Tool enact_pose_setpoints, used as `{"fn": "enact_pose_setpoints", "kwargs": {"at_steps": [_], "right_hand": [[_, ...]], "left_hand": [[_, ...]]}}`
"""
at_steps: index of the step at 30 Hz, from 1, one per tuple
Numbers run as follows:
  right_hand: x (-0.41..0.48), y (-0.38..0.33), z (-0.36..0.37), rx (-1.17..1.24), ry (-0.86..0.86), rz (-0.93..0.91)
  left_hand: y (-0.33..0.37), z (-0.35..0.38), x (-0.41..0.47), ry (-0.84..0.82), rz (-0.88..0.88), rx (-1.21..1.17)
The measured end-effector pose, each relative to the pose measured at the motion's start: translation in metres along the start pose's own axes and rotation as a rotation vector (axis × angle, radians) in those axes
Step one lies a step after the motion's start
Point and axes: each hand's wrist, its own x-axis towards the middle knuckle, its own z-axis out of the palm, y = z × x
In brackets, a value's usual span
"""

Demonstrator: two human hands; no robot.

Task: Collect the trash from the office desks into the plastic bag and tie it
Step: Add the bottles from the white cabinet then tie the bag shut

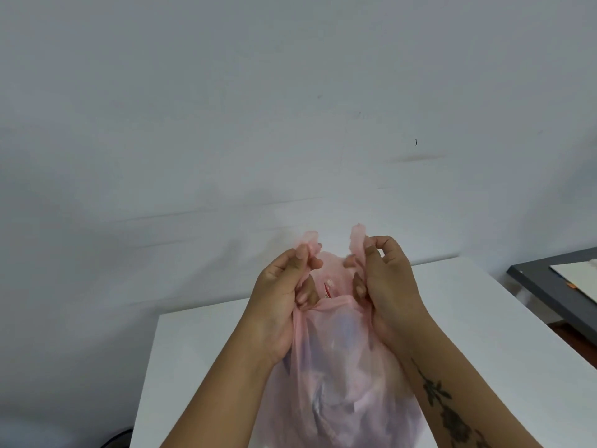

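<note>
Head view: on the white desk [468, 318], the pink plastic bag [339, 376] stands between both hands; left hand [281, 305] and right hand [387, 292] fingers each clamp one handle above its open mouth.

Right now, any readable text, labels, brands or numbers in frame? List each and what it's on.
None readable.
Red-and-white wrapper inside the pink plastic bag: print too blurred to read.
Tattoo on the right forearm: flowers, no lettering.
</note>
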Motion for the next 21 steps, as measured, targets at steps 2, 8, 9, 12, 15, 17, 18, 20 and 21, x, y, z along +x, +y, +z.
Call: {"fn": "enact_pose_setpoints", "kwargs": {"at_steps": [2, 8, 9, 12, 15, 17, 18, 20, 21], "right_hand": [[0.003, 0.003, -0.001, -0.086, 0.043, -0.001], [-0.001, -0.01, -0.004, 0.004, -0.107, 0.143], [-0.001, -0.01, -0.005, 0.011, -0.143, 0.139], [0.001, -0.004, -0.006, -0.032, -0.178, 0.041], [0.001, 0.001, -0.002, 0.057, -0.126, -0.039], [0.001, 0.003, 0.001, 0.135, -0.11, -0.043], [0.001, 0.004, 0.003, 0.153, -0.12, -0.039], [-0.001, 0.004, 0.006, 0.172, -0.191, -0.026], [-0.001, 0.003, 0.006, 0.179, -0.239, -0.013]], "left_hand": [[-0.001, 0.003, -0.001, -0.048, -0.022, -0.017], [-0.002, 0.001, 0.002, -0.122, -0.073, -0.031], [-0.003, -0.001, 0.002, -0.122, -0.05, -0.019], [-0.003, -0.002, 0.003, -0.115, -0.045, -0.024], [-0.002, -0.003, 0.005, -0.144, -0.062, -0.014], [-0.001, -0.002, 0.005, -0.175, -0.071, 0.001], [0.0, -0.002, 0.005, -0.195, -0.073, 0.013], [0.0, -0.003, 0.005, -0.24, -0.061, 0.045], [0.0, -0.003, 0.006, -0.251, -0.054, 0.066]]}}
